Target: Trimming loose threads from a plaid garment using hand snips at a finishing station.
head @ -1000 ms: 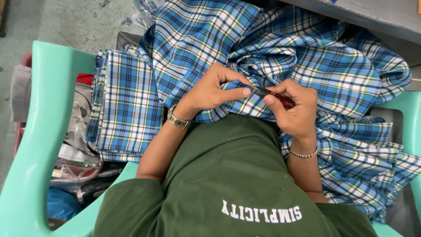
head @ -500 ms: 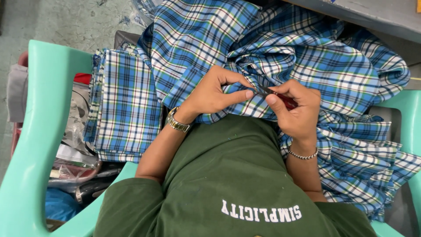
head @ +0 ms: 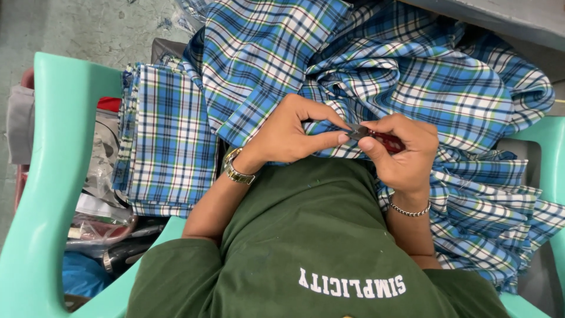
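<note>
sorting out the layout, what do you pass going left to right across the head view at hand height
Mint green chair arm → folded stack of blue plaid cloth → gold wristwatch → left hand → small red-handled tool pinched with the cloth → right hand → loose blue plaid cloth.

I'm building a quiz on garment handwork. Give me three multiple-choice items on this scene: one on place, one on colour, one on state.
1. Where is the folded plaid stack?
A. By the left hand
B. By the right hand
C. On the floor

2. What colour is the chair arm?
A. Red
B. Mint green
C. Black

3. How is the small tool held?
A. Lying loose
B. Gripped in the right hand
C. Hanging from the wrist

Answers: 1 A, the stack lies beyond the left forearm; 2 B, the plastic is pale green; 3 B, right fingers close around it.
</note>
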